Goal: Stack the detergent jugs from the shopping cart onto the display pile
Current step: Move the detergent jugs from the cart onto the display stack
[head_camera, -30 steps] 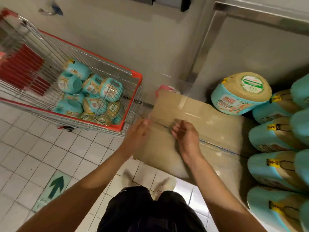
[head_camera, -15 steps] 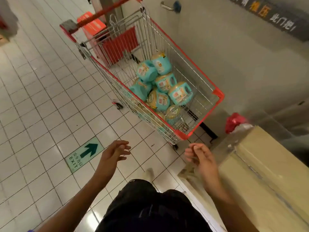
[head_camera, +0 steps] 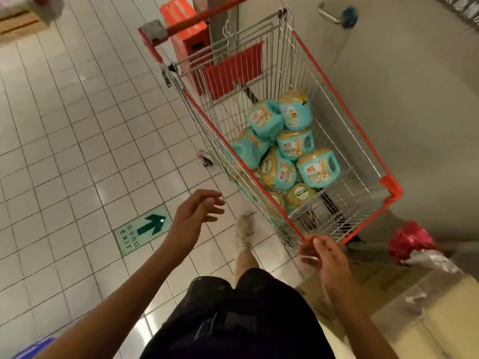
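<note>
Jugs (head_camera: 318,168) in cart (head_camera: 391,185), beyond right grip (head_camera: 324,257), apart.

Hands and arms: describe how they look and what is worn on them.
The left hand and right hand are bare: no gloves, and no rings or watch that I can make out. The left forearm and right forearm are uncovered, with no sleeve in view.
</note>
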Demonstrator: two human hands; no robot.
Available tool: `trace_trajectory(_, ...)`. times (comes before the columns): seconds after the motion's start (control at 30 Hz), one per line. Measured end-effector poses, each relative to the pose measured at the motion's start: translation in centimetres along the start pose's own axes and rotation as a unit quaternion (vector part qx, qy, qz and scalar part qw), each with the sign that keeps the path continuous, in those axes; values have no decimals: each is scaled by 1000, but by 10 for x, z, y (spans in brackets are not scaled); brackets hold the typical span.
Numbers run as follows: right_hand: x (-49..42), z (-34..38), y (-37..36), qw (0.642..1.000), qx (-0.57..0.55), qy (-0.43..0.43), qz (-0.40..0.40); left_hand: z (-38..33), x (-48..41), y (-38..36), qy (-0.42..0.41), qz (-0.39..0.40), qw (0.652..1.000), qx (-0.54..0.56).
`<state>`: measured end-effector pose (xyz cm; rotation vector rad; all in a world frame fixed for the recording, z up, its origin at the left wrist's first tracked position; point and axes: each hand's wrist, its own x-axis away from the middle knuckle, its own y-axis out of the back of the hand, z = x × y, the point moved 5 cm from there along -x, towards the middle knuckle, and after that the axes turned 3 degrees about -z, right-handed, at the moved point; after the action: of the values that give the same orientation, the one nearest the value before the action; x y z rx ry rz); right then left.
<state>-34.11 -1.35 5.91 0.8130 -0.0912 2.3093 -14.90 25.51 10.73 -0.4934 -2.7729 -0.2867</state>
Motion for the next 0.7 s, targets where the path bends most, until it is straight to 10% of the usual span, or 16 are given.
trace_trajectory(0.7,-301,193,-156,998,12,-35,47,-35,-298,8,113,62,989,-68)
